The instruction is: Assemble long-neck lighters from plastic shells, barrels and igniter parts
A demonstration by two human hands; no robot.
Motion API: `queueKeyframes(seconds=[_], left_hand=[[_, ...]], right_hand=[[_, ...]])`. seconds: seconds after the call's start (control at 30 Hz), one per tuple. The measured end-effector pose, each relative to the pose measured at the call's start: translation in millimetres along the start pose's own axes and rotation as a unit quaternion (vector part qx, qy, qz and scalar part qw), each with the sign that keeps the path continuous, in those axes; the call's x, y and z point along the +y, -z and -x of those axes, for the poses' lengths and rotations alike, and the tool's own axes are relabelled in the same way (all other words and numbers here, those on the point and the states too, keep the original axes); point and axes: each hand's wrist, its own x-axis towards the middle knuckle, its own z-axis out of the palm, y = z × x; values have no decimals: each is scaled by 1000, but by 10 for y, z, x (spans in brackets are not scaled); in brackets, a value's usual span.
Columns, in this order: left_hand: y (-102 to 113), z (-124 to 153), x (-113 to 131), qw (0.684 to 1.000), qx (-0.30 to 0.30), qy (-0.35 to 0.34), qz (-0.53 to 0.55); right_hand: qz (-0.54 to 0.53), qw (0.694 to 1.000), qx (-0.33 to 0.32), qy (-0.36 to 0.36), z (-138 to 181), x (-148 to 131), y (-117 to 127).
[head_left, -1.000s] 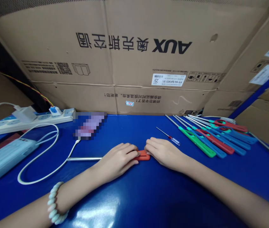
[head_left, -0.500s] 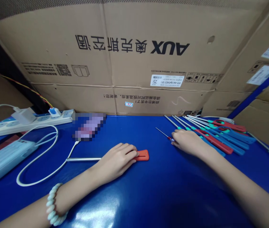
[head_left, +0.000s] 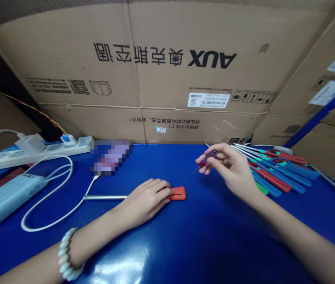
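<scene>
My left hand [head_left: 146, 199] lies closed over the handle of a long tool [head_left: 176, 193] with an orange-red handle end and a thin metal shaft [head_left: 105, 197] pointing left, pressing it onto the blue table [head_left: 203, 240]. My right hand [head_left: 229, 167] is raised a little above the table and pinches a small precision screwdriver [head_left: 207, 157] with a clear handle; its thin tip points down and left.
A row of several long screwdrivers [head_left: 274, 167] with red, blue and green handles lies at the right. A white power strip [head_left: 37, 150], a pale blue power bank [head_left: 4, 199] and a white cable [head_left: 55, 213] sit at the left. Large cardboard boxes [head_left: 161, 71] wall the back.
My right hand left the orange-red handle, reached right to the small screwdriver on the table, picked it up and lifted it. The left hand stayed put.
</scene>
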Motion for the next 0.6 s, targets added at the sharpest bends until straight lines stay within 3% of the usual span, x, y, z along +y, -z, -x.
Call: queueKeyframes(seconds=[0.17, 0.6], left_hand=[[1, 4, 3, 1000, -7, 2, 3], [-5, 14, -5, 1000, -6, 0, 7]], right_hand=[[-36, 998, -55, -8, 69, 32, -121], [-15, 998, -59, 6, 89, 54, -138]])
